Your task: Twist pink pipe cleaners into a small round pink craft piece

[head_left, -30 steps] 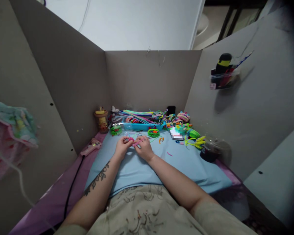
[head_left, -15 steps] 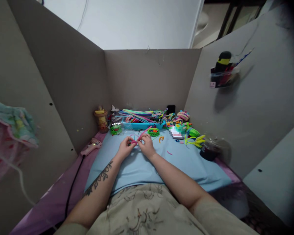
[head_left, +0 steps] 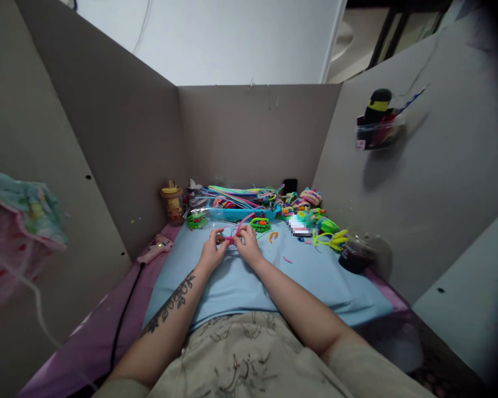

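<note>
Between my two hands is a pink pipe cleaner point(head_left: 231, 240), bunched at the middle, with one end sticking up to the right. My left hand point(head_left: 213, 249) pinches its left side between thumb and fingers. On the right side, the fingers of my right hand point(head_left: 248, 244) are closed on it as well. Just beyond my right hand lies a green fuzzy piece point(head_left: 260, 224) with orange on it. A curved orange pipe cleaner piece point(head_left: 273, 237) rests to the right. Part of the pink work is hidden behind my fingers.
At the back stands a blue tray point(head_left: 249, 213) full of pipe cleaners. A pink glue gun point(head_left: 155, 250) lies at left, its black cord running toward me. A dark cup point(head_left: 356, 257) stands at right, near yellow pipe cleaners point(head_left: 336, 241). Grey panels point(head_left: 257, 132) enclose the table.
The pink pipe cleaner has turned a little in my fingers, and its raised end now points more steeply upward. My hands stay in nearly the same place.
</note>
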`<state>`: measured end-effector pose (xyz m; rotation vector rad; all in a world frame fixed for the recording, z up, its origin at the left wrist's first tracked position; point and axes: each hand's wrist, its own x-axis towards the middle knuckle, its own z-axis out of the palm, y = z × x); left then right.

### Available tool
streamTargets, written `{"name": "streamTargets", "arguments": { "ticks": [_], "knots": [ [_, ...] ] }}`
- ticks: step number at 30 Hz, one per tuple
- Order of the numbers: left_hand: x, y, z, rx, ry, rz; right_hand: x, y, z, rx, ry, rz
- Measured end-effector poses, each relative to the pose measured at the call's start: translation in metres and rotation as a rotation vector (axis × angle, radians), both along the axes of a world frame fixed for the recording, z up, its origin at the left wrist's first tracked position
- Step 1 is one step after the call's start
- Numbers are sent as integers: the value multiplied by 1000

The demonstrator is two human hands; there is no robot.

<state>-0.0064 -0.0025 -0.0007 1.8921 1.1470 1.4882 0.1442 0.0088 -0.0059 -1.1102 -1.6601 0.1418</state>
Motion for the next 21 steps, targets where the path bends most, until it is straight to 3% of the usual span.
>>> {"name": "streamTargets", "arguments": {
  "ticks": [4,9,21],
  "knots": [
    [-2,1,0,144,60,217,3,7,-3,-56,125,-75],
    [4,-6,2,90,131,150,0,7,-3,-81,262,-47],
    [8,-5,3,71,51,127,-4,5,-4,-161,291,156]
  ]
}}
